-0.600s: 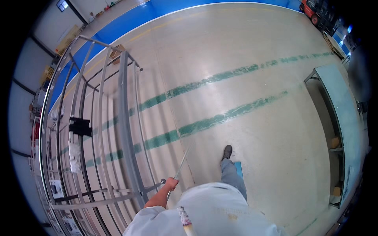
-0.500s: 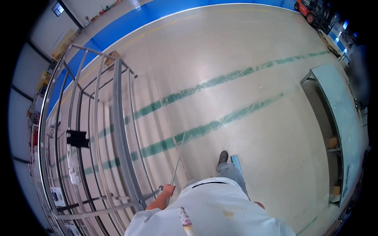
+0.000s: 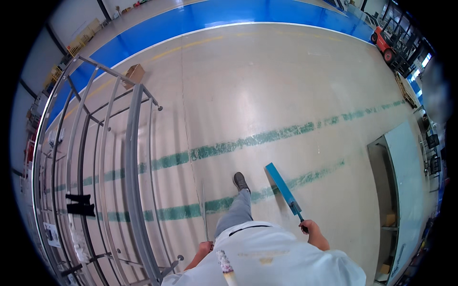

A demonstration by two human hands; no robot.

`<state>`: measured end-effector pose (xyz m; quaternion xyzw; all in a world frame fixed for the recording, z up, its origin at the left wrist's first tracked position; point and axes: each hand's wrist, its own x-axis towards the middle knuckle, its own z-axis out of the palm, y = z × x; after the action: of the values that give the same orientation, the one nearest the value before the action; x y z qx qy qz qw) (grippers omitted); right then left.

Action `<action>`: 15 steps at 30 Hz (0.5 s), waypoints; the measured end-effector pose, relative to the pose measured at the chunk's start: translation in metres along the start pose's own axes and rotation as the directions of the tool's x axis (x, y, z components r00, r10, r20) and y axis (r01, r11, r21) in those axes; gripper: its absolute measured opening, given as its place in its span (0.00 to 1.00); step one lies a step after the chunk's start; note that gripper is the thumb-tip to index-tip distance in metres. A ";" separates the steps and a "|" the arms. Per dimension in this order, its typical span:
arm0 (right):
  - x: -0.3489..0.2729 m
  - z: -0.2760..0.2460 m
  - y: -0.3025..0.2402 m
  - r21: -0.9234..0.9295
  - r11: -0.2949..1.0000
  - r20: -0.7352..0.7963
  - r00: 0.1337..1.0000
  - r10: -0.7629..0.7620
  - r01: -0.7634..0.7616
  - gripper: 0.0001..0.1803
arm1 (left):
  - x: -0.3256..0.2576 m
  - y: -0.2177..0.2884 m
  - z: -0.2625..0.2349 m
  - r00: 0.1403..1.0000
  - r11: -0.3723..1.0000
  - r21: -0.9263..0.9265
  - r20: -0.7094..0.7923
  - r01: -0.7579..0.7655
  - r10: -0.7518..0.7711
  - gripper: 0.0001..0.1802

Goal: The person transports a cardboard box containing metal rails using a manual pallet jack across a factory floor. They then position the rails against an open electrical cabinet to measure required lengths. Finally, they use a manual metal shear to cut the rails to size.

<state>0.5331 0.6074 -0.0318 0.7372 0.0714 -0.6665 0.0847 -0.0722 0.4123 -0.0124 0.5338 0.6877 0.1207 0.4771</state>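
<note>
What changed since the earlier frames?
The right hand, mostly hidden before, is now in view gripping the long blue tool, which has come forward, clear of the leg. Whether it was gripped earlier can't be seen. Unchanged: the left hand holds the thin metal rod.

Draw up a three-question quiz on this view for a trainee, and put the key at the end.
1. Which hand holds the long blue tool?
2. Fill in the blank: the left hand grips a thin, straight metal ____.
3. Where in the view does the red forklift stand?
a) upper left
b) upper right
c) lower left

Key:
1. The right hand.
2. rod.
3. b.
</note>
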 end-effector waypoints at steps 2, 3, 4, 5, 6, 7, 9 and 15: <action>-0.011 -0.010 -0.077 -0.021 1.000 0.046 0.999 0.000 0.000 0.17 | 0.058 0.019 -0.029 0.949 0.902 -0.304 0.022 0.306 -0.314 0.13; -0.017 -0.012 -0.114 -0.052 0.999 0.078 0.997 0.005 -0.001 0.17 | 0.087 0.027 -0.045 0.888 0.785 -0.438 0.077 0.439 -0.453 0.12; -0.027 -0.019 -0.151 -0.087 0.996 0.107 0.994 0.012 -0.003 0.17 | 0.122 0.032 -0.061 0.884 0.758 -0.477 0.098 0.445 -0.458 0.12; -0.033 -0.014 -0.195 -0.059 0.995 0.087 0.993 0.081 -0.076 0.18 | 0.147 0.036 -0.074 0.872 0.720 -0.519 0.117 0.462 -0.475 0.12; -0.041 -0.013 -0.239 -0.046 0.996 0.082 0.994 0.076 -0.072 0.18 | 0.172 0.041 -0.090 0.861 0.679 -0.560 0.136 0.475 -0.491 0.12; -0.049 -0.010 -0.284 -0.034 0.997 0.077 0.995 0.071 -0.069 0.17 | 0.203 0.041 -0.108 0.894 0.712 -0.569 0.100 0.412 -0.438 0.11; -0.065 0.008 -0.349 -0.065 0.995 0.063 0.995 0.082 -0.078 0.16 | 0.244 0.076 -0.159 0.727 0.308 -0.793 0.230 0.525 -0.648 0.10; -0.100 0.079 -0.543 0.094 0.995 0.136 0.990 0.031 -0.044 0.12 | 0.378 0.106 -0.302 0.769 0.441 -0.809 0.020 0.388 -0.639 0.10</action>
<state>0.3276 1.1206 0.0436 0.6953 0.0193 -0.7154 0.0660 -0.2341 0.8796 0.0161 0.0125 0.7566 0.3281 0.5654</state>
